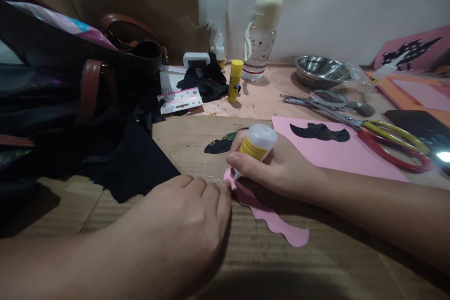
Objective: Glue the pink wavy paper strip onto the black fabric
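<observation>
My right hand [277,161] is wrapped round a white glue bottle [262,137] with a yellow label, tipped nozzle down. Its tip meets the upper end of a wavy-edged pink paper strip [277,221]. Wet-looking glue shows on that end. My left hand [190,215] is closed, fingers curled under, and its fingertips hold the strip's end against the cardboard [140,229]. Just beyond my right hand lies a black cutout with green glitter [221,143], partly covered by the hand.
A pink sheet [316,154] bearing a black cutout [319,132] lies right, under red-and-yellow-handled scissors [390,143]. Behind stand a glue stick [235,82], a water bottle [262,40] and a steel bowl [321,71]. Black fabric [135,161] and a dark bag [70,51] occupy the left.
</observation>
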Demonstrator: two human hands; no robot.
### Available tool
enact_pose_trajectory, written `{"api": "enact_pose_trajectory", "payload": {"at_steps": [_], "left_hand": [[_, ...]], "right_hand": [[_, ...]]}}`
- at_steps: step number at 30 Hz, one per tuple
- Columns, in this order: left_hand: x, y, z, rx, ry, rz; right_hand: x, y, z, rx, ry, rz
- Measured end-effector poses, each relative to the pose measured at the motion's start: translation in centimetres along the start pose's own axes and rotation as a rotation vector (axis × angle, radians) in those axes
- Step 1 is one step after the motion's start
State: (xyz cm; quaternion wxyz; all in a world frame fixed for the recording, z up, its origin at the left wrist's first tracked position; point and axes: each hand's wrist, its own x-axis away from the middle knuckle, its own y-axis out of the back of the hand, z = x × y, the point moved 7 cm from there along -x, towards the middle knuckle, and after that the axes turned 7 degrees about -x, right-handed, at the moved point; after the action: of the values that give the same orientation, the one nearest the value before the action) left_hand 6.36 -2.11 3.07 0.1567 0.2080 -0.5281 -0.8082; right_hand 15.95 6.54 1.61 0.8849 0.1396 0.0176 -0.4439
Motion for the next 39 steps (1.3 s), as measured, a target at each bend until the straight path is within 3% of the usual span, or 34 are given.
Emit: {"api": "enact_pose_trajectory", "payload": {"at_steps": [16, 27, 32, 39], "left_hand": [[-0.02, 0.07, 0.06, 0.007, 0.012, 0.005], [0.30, -0.20, -0.06, -0.018, 0.002, 0.016], [0.07, -0.07, -0.07, -0.016, -0.016, 0.010], [-0.06, -0.06, 0.00, -0.027, -0.001, 0.004]], "right_hand": [[-0.04, -0.03, -0.16, -0.073, -0.006, -0.007], [0.06, -0.11, -0.22, -0.009, -0.018, 0.062], [0.09, 0.40, -0.29, -0.033, -0.011, -0.006], [0.13, 0.01, -0.03, 0.033, 0.006, 0.046]]}}
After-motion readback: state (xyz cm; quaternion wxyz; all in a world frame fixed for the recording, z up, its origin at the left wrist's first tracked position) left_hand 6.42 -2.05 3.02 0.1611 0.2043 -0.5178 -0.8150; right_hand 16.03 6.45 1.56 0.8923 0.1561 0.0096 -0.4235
